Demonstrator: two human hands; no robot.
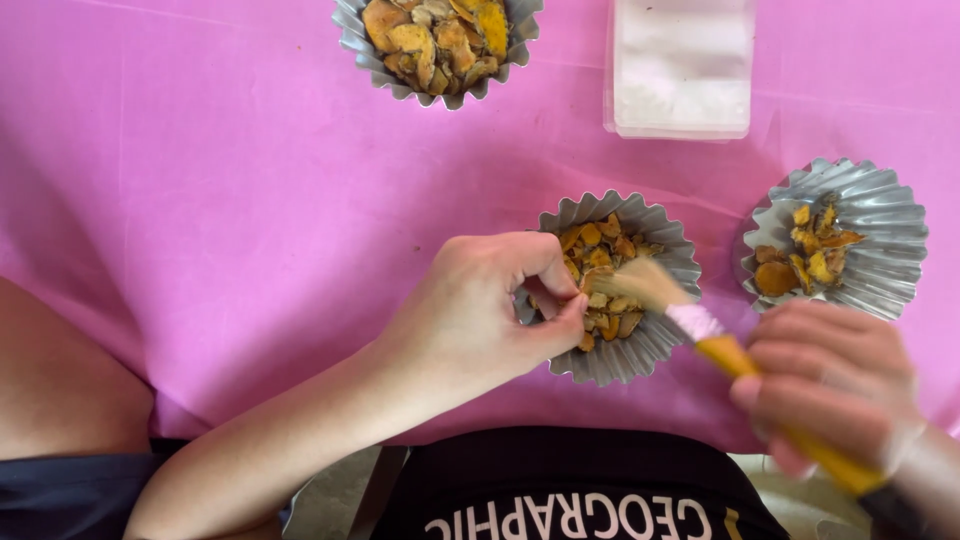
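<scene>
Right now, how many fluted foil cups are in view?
3. One cup at the top edge, partly cut off; one cup in the middle by the left hand; one cup at right.

I count 3 fluted foil cups: at 12 o'clock (437, 50), centre (618, 288), and 3 o'clock (838, 238). I see 1 brush (700, 325) and 1 stack of clear bags (681, 68).

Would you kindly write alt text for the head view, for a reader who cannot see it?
The right hand sweeps a yellow-handled brush over orange dried slices in a fluted foil cup, whose rim the left hand pinches. Two more foil cups of slices and a clear packet stack sit on the pink tablecloth.
</scene>
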